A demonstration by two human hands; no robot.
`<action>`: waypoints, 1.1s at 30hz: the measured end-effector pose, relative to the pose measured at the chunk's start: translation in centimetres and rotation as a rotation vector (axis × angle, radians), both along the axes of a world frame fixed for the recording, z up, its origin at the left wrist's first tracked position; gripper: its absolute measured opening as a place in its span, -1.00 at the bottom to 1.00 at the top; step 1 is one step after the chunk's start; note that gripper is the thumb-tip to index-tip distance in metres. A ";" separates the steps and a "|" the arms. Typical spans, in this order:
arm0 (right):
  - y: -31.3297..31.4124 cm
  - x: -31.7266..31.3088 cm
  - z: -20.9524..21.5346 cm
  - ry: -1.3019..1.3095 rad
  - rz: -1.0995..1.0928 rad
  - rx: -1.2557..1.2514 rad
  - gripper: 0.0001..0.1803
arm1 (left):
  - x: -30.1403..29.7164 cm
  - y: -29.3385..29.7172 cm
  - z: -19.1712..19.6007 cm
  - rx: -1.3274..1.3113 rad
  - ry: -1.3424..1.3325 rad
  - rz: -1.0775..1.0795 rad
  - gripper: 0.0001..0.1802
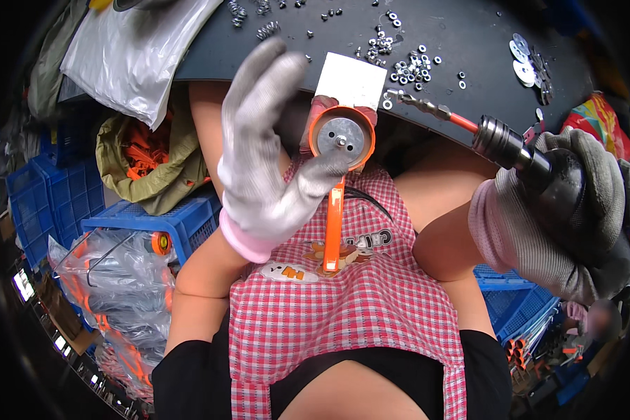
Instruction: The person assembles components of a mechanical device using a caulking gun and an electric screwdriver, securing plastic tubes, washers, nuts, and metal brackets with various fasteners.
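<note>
My left hand, in a grey-white knit glove with a pink cuff, has its fingers stretched upward and spread. Its thumb lies over the lower edge of a round metal disc, near the small bolt end at the centre. The disc sits inside an orange round housing, from which an orange handle points down over my apron. Behind the housing is a white block at the table edge. My right hand, gloved too, grips a black power drill; its red-and-metal bit points left over the table edge.
On the dark table lie loose nuts, springs and metal discs. A white plastic bag hangs over the left side. An olive sack of orange parts stands on a blue crate, beside bagged parts.
</note>
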State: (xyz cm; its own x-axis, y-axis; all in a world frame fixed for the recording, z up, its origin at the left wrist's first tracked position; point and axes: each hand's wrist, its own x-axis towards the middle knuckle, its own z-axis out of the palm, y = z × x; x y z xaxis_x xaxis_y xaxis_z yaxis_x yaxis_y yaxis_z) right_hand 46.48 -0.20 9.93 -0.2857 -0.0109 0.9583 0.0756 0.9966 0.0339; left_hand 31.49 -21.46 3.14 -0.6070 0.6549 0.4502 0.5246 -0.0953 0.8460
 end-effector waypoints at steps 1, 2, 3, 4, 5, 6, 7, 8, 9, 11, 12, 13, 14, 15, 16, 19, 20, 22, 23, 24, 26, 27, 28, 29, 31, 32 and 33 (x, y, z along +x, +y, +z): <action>0.0 0.1 -0.2 0.034 0.160 -0.189 -0.63 | -0.1 -1.6 0.1 -0.173 0.198 -0.094 -0.07; 0.0 0.5 -0.4 0.067 0.312 -0.374 -0.62 | 0.1 -2.7 0.5 -0.340 0.393 -0.197 -0.12; 0.1 0.8 -0.7 0.102 0.472 -0.560 -0.61 | 1.5 -2.6 1.9 -0.682 0.511 -0.216 -0.18; 0.2 1.1 -0.9 0.137 0.631 -0.748 -0.60 | 2.3 -2.3 2.0 -0.854 0.459 -0.243 -0.13; 0.2 1.1 -1.0 0.174 0.786 -0.938 -0.59 | 2.5 -2.0 2.0 -0.852 0.466 -0.231 -0.10; 0.1 1.0 -1.0 0.211 0.939 -1.128 -0.58 | 2.6 -1.8 2.0 -0.849 0.473 -0.220 -0.08; -0.4 0.7 -1.4 0.208 0.940 -1.135 -0.58 | 2.5 -1.8 2.1 -0.854 0.466 -0.219 -0.08; -1.8 -0.5 -1.5 0.341 1.060 -1.249 -0.56 | 2.3 -1.7 2.2 -0.862 0.486 -0.228 -0.07; -2.6 -1.3 -1.6 0.477 1.188 -1.361 -0.54 | 2.2 -1.8 2.3 -0.872 0.504 -0.227 -0.07; -2.5 -1.0 -2.3 0.426 1.191 -1.403 -0.53 | 2.2 -2.1 2.6 -0.895 0.500 -0.222 -0.07; -2.4 -0.7 -2.6 0.377 1.194 -1.437 -0.52 | 2.2 -2.3 2.7 -0.912 0.502 -0.218 -0.08; -2.0 -0.3 -2.9 0.374 1.191 -1.444 -0.52 | 2.1 -2.3 2.5 -0.915 0.496 -0.219 -0.08; -1.7 -0.2 -3.0 0.289 1.165 -1.463 -0.51 | 2.0 -2.2 2.3 -0.909 0.507 -0.220 -0.09; -1.5 -0.2 -3.2 0.204 1.138 -1.481 -0.50 | 2.0 -2.1 2.2 -0.902 0.517 -0.221 -0.10; -1.7 -0.2 -3.4 0.201 1.135 -1.487 -0.50 | 2.1 -2.0 2.1 -0.905 0.510 -0.223 -0.10; -2.7 -1.6 -3.4 0.563 0.879 -1.375 -0.46 | 2.4 -1.6 1.8 -0.923 0.535 -0.228 -0.13; -2.6 -1.4 -3.5 0.525 0.955 -1.421 -0.47 | 2.6 -1.6 1.8 -0.933 0.544 -0.199 -0.14; -2.9 -1.3 -3.8 0.482 1.026 -1.473 -0.47 | 3.1 -1.6 1.6 -0.946 0.545 -0.173 -0.16; -3.3 -1.4 -4.0 0.471 1.130 -1.549 -0.47 | 3.4 -1.5 1.4 -0.963 0.558 -0.151 -0.17; -3.7 -1.6 -4.1 0.459 1.235 -1.624 -0.46 | 3.6 -1.4 1.3 -0.980 0.571 -0.129 -0.17; -4.4 -1.7 -4.1 0.474 1.207 -1.653 -0.46 | 3.9 -1.4 0.9 -0.986 0.574 -0.118 -0.16; -4.8 -1.7 -4.0 0.493 1.183 -1.674 -0.46 | 4.1 -1.5 0.7 -0.989 0.585 -0.104 -0.15; -5.1 -1.7 -4.0 0.511 1.159 -1.694 -0.45 | 4.1 -1.6 0.3 -0.991 0.578 -0.109 -0.15; -5.3 -1.8 -3.9 0.528 1.139 -1.713 -0.44 | 4.1 -1.6 0.0 -0.934 0.569 -0.099 -0.14; -5.1 -1.5 -4.0 0.541 1.118 -1.735 -0.44 | 4.2 -1.7 -0.2 -0.879 0.554 -0.087 -0.13; -4.7 -1.0 -4.2 0.374 1.107 -1.713 -0.44 | 4.2 -1.7 -0.2 -0.889 0.542 -0.092 -0.13; -4.4 -0.7 -4.4 0.208 1.093 -1.683 -0.44 | 4.2 -1.7 -0.2 -0.897 0.530 -0.097 -0.14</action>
